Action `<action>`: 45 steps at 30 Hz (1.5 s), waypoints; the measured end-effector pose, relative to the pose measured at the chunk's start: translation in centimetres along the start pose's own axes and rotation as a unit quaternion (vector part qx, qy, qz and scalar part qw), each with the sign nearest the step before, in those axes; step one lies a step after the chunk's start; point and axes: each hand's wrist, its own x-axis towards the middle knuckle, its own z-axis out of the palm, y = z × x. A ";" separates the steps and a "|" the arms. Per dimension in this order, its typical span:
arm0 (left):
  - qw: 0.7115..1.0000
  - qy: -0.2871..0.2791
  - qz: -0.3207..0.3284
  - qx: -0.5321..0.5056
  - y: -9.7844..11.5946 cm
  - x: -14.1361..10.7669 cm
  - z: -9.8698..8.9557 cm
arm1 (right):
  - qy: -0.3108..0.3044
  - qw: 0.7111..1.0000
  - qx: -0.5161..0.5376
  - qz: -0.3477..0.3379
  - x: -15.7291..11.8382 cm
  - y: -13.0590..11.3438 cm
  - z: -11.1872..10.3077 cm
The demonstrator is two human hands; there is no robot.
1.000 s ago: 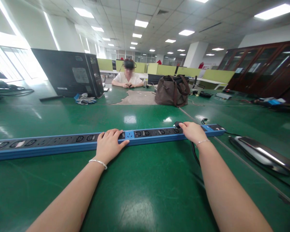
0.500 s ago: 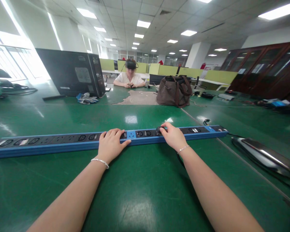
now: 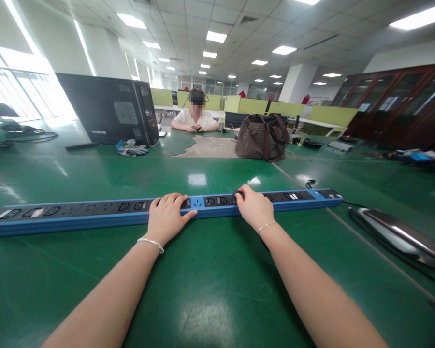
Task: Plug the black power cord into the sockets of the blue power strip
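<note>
A long blue and black power strip (image 3: 94, 223) lies across the green table, a row of sockets along its top. My left hand (image 3: 166, 215) holds it near the middle, fingers over the top and thumb along the near edge, just left of a blue socket (image 3: 197, 202). To the right, my right hand (image 3: 254, 208) is closed around a black plug (image 3: 238, 194) at the strip's top face. Fingers cover much of the plug, so I cannot tell how deep it sits. Its cable is mostly hidden under my right wrist.
A black computer tower (image 3: 105, 108), gloves (image 3: 131, 148) and a brown bag (image 3: 255, 137) stand farther back on the table. Across from me sits a person (image 3: 195, 116) with both hands together. A shiny elongated device with a cable (image 3: 402, 237) lies at the right.
My right hand has shifted slightly left and turned, its fingers now wrapped more fully over the plug. My left hand and the power strip stay in place.
</note>
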 end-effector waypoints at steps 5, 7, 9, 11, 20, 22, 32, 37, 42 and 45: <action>1.000 0.004 0.004 0.001 0.0 0.0 0.1 | 0.008 1.000 -0.017 -0.006 -0.2 -0.2 0.2; 1.000 0.006 0.004 0.001 -0.1 0.0 0.1 | 0.009 1.000 -0.017 -0.007 -0.2 -0.2 0.2; 1.000 0.008 0.006 0.001 -0.1 -0.1 0.1 | 0.008 1.000 -0.012 -0.008 -0.1 -0.1 0.2; 1.000 0.009 0.007 0.002 -0.1 -0.1 0.1 | 0.004 1.000 0.000 -0.008 0.0 0.1 0.2; 1.000 0.006 0.004 0.004 0.0 -0.1 0.1 | -0.028 0.995 0.097 0.009 1.4 1.5 0.5; 1.000 0.005 0.005 0.003 -0.1 -0.1 0.1 | -0.029 0.994 0.104 0.015 1.4 1.6 0.5; 1.000 0.003 0.004 -0.002 0.0 -0.1 0.0 | -0.015 1.000 0.017 0.012 0.2 0.0 0.2; 1.000 -0.003 0.002 -0.003 0.0 -0.1 0.0 | -0.024 0.999 -0.042 -0.018 -0.4 -0.9 0.3; 1.000 0.001 0.003 0.003 0.0 0.0 0.0 | -0.032 0.998 -0.040 -0.034 -0.4 -0.8 0.6; 1.000 0.001 0.004 0.004 0.0 0.0 0.0 | -0.035 0.999 -0.023 -0.034 -0.3 -0.7 0.7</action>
